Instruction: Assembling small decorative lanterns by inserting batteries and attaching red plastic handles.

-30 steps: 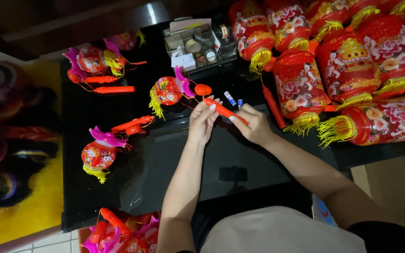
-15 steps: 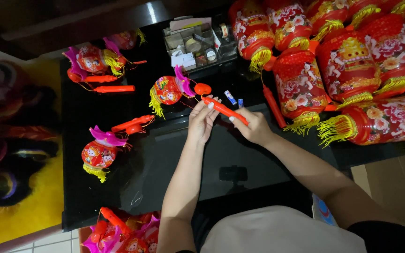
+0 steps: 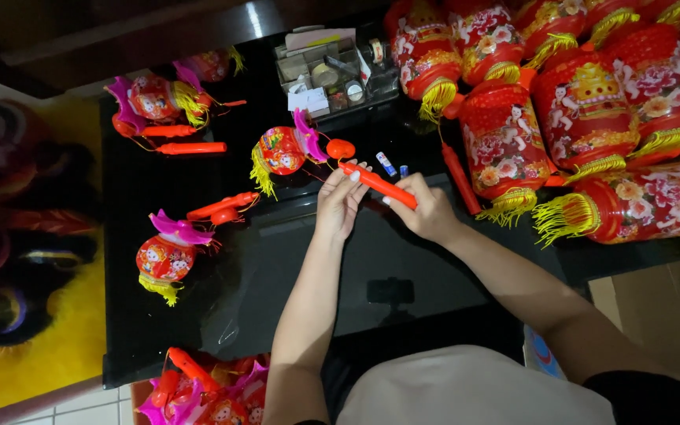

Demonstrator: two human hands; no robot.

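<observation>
Both my hands hold a long red plastic handle stick [image 3: 378,183] over a black glossy table [image 3: 222,307]. My left hand [image 3: 340,203] has its fingertips on the stick's far end, and my right hand [image 3: 425,208] pinches the near end. A thin string runs from the stick to a small red round lantern [image 3: 283,149] with a yellow tassel and pink fin, lying just left of my left hand. Two small batteries [image 3: 391,165] lie beside the stick.
Two more small lanterns [image 3: 165,256] [image 3: 155,102] with red sticks lie to the left. Large red lanterns [image 3: 584,110] with yellow tassels crowd the right. A box of small items [image 3: 332,71] stands at the back. More small lanterns [image 3: 206,389] sit in a box at the near left edge.
</observation>
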